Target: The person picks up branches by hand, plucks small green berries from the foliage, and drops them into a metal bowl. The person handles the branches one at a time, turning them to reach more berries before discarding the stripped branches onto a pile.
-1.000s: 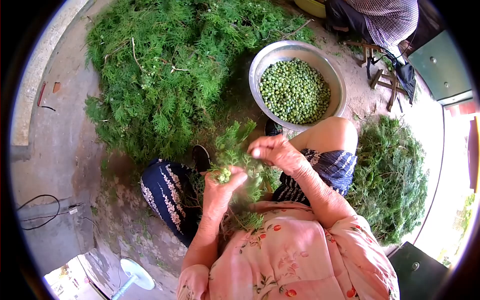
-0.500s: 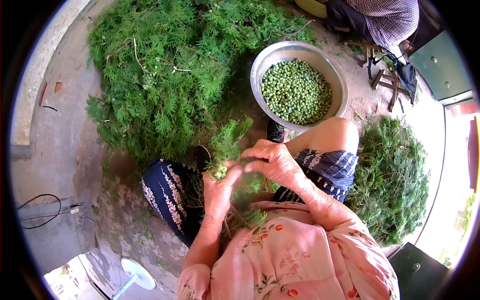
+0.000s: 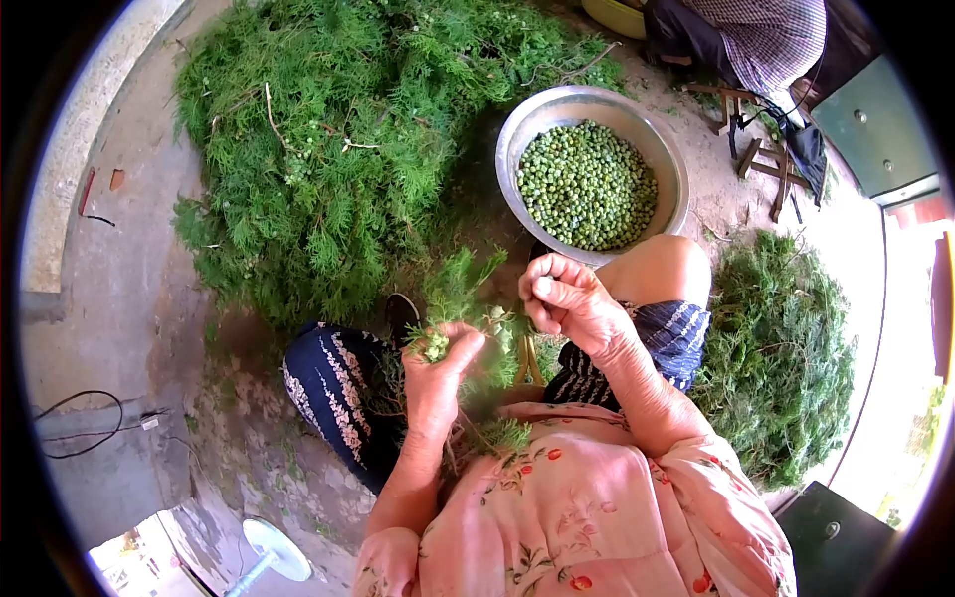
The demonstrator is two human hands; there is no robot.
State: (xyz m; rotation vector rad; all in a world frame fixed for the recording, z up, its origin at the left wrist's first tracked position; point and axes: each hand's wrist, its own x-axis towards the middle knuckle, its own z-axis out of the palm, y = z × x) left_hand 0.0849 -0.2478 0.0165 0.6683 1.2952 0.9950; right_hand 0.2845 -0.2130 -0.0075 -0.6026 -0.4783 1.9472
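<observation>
My left hand (image 3: 438, 376) is closed around a leafy evergreen sprig (image 3: 456, 284), with pale green seed cones (image 3: 435, 345) showing at the thumb. Just right of it, my right hand (image 3: 575, 306) is raised with its fingers curled in a pinch, apart from the sprig; whatever lies in those fingers is hidden. Beyond the right hand stands a wide metal basin (image 3: 679, 204), partly filled with small round green cones (image 3: 587, 184).
A big heap of cut evergreen branches (image 3: 318, 159) covers the floor ahead and left. More cut greenery (image 3: 781, 363) lies at the right. Another person (image 3: 761, 40) sits at the upper right by a wooden stool (image 3: 771, 169). A pedestal fan (image 3: 277, 549) stands lower left.
My right hand has drawn away from the sprig, moving right and slightly up toward the basin. The left hand keeps its grip on the sprig, almost unmoved.
</observation>
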